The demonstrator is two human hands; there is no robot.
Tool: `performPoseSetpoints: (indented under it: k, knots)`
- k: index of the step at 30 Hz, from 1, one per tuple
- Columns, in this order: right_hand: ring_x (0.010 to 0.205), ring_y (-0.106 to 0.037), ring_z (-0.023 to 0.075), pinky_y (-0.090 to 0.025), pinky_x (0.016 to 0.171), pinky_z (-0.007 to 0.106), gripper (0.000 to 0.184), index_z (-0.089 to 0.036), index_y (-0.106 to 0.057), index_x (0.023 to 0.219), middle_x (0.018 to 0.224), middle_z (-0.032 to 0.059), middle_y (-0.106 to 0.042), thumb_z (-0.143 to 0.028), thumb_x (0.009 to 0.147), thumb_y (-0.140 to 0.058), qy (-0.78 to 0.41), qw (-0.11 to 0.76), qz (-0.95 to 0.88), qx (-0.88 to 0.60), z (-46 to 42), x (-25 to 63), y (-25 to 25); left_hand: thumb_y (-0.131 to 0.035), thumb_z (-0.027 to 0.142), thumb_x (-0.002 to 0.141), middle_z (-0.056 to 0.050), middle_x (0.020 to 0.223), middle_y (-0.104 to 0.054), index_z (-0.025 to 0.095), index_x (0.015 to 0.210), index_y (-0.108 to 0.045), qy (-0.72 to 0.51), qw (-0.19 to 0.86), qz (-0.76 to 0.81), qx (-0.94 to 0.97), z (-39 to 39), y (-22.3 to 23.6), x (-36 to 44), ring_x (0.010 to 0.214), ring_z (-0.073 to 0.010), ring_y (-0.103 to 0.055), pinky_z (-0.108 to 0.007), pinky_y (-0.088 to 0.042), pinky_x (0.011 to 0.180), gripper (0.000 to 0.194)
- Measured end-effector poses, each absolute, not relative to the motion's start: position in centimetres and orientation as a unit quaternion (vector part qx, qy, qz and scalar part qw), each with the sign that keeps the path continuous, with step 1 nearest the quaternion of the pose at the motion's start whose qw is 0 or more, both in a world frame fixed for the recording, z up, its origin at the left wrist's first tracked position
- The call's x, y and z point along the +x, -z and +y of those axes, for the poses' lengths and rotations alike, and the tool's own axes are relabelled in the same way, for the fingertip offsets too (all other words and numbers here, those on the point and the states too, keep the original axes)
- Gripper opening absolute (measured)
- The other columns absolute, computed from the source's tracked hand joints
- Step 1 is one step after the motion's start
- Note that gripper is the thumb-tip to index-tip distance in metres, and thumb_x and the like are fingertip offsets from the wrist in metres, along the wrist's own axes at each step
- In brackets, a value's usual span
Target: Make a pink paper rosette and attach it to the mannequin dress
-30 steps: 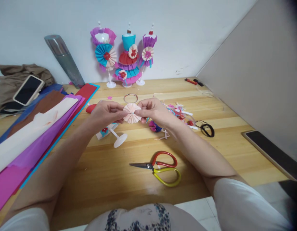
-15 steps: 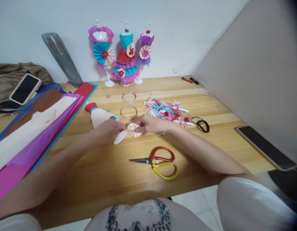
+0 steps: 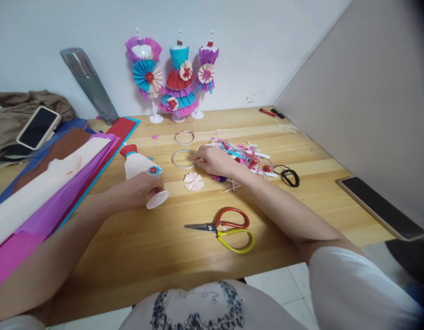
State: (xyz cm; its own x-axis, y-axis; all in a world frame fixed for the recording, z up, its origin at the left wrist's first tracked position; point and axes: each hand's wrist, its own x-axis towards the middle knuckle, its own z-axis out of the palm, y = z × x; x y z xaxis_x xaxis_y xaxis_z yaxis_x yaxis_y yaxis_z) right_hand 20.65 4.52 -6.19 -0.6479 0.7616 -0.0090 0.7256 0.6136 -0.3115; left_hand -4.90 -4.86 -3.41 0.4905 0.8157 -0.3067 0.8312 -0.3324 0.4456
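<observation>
My left hand (image 3: 141, 189) is closed around the lower part of a small dress form (image 3: 136, 165), which leans to the left. It wears a pale paper dress with a red top and a red flower on a blue piece. Its round white base (image 3: 157, 200) sticks out below my fingers. My right hand (image 3: 213, 160) is over the left side of a heap of paper scraps (image 3: 246, 158), fingers curled together by the edge of a thin ring-shaped roll (image 3: 183, 158). Whatever is at its fingertips is hidden. A pleated pale pink paper rosette (image 3: 193, 181) lies between my hands.
Scissors (image 3: 218, 229) with red and yellow handles lie in front. Paper sheets (image 3: 50, 183), a phone (image 3: 39, 128) and a bottle (image 3: 90, 85) are at left. Dressed forms (image 3: 179, 82) stand by the wall. A black hair tie (image 3: 289, 178) and another phone (image 3: 380, 208) are at right.
My right hand has let go of the paper rosette, leaving it on the table, and moved up and right to the scraps. My left hand has drawn the dress form slightly left.
</observation>
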Motion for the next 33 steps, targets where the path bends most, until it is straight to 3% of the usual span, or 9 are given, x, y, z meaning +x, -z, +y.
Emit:
performPoseSetpoints:
  k: [4, 8, 12, 16, 20, 23, 29, 33]
  knots:
    - [0.096, -0.066, 0.0214, -0.041, 0.078, 0.027, 0.024, -0.015, -0.075, 0.095, 0.116, 0.0129, -0.069, -0.006, 0.084, -0.055, -0.142, 0.051, -0.904, -0.400, 5.2, 20.0, 7.4, -0.056, 0.011, 0.074, -0.003, 0.067, -0.071, 0.016, 0.077, -0.077, 0.019, 0.345, 0.496, 0.796, -4.7, 2.3, -6.1, 0.061, -0.0159, -0.060, -0.023, -0.036, 0.056, 0.022]
    - [0.087, -0.065, 0.0191, -0.042, 0.076, 0.028, 0.018, -0.015, -0.072, 0.089, 0.099, 0.0092, -0.071, -0.008, 0.084, -0.056, -0.165, 0.076, -0.900, -0.395, 5.5, 19.9, 7.1, -0.055, 0.030, 0.084, 0.000, 0.057, -0.066, 0.017, 0.094, -0.079, -0.045, 0.374, 0.539, 0.753, -4.7, 1.2, -6.2, 0.046, -0.0146, -0.059, -0.023, -0.040, 0.048, 0.029]
    - [0.065, -0.054, 0.0138, -0.039, 0.064, 0.027, 0.005, -0.016, -0.064, 0.077, 0.071, 0.0004, -0.060, -0.015, 0.080, -0.060, -0.332, 0.186, -0.847, -0.371, 5.3, 20.1, 5.9, -0.059, 0.036, 0.083, -0.002, 0.060, -0.069, 0.016, 0.104, -0.078, -0.219, 0.322, 0.600, 0.699, -4.3, 1.6, -4.6, 0.053, -0.0175, -0.065, -0.025, -0.048, 0.053, 0.035]
    - [0.059, -0.045, 0.0113, -0.034, 0.059, 0.026, 0.009, -0.017, -0.060, 0.074, 0.066, -0.0024, -0.054, -0.025, 0.078, -0.062, -0.430, 0.264, -0.792, -0.343, 4.1, 19.5, 4.9, -0.054, 0.034, 0.089, -0.008, 0.085, -0.078, 0.012, 0.130, -0.069, -0.301, 0.215, 0.637, 0.676, -3.7, 2.6, -2.3, 0.069, -0.0208, -0.070, -0.032, -0.056, 0.069, 0.049]
    - [0.058, -0.042, 0.0108, -0.031, 0.059, 0.026, 0.010, -0.017, -0.058, 0.071, 0.062, -0.0036, -0.050, -0.024, 0.076, -0.062, -0.382, 0.296, -0.793, -0.372, 3.0, 18.6, 4.1, -0.048, 0.024, 0.092, -0.015, 0.122, -0.074, 0.012, 0.131, -0.066, -0.305, 0.118, 0.618, 0.715, -3.4, 2.9, -0.6, 0.106, -0.0268, -0.071, -0.040, -0.053, 0.096, 0.045]
    - [0.060, -0.044, 0.0117, -0.032, 0.061, 0.026, 0.008, -0.018, -0.057, 0.072, 0.061, -0.0032, -0.051, -0.022, 0.078, -0.060, -0.337, 0.308, -0.796, -0.398, 2.6, 18.2, 3.7, -0.041, 0.023, 0.096, -0.017, 0.132, -0.069, 0.011, 0.134, -0.061, -0.269, 0.084, 0.611, 0.740, -3.3, 2.9, 0.1, 0.124, -0.0306, -0.062, -0.043, -0.047, 0.106, 0.045]
    - [0.061, -0.048, 0.0122, -0.033, 0.063, 0.027, 0.009, -0.018, -0.057, 0.071, 0.064, -0.0017, -0.056, -0.016, 0.079, -0.059, -0.292, 0.304, -0.805, -0.418, 2.4, 18.0, 3.2, -0.036, 0.024, 0.100, -0.020, 0.126, -0.069, 0.010, 0.135, -0.059, -0.201, 0.067, 0.631, 0.746, -3.6, 2.5, 0.6, 0.119, -0.0331, -0.064, -0.042, -0.047, 0.099, 0.044]
    - [0.059, -0.047, 0.0118, -0.032, 0.063, 0.027, 0.009, -0.018, -0.057, 0.072, 0.063, -0.0024, -0.055, -0.013, 0.079, -0.059, -0.272, 0.290, -0.812, -0.428, 2.1, 18.2, 2.7, -0.041, 0.026, 0.100, -0.018, 0.115, -0.073, 0.011, 0.117, -0.068, -0.205, 0.071, 0.627, 0.748, -3.8, 2.3, 0.7, 0.110, -0.0345, -0.067, -0.042, -0.049, 0.092, 0.035]
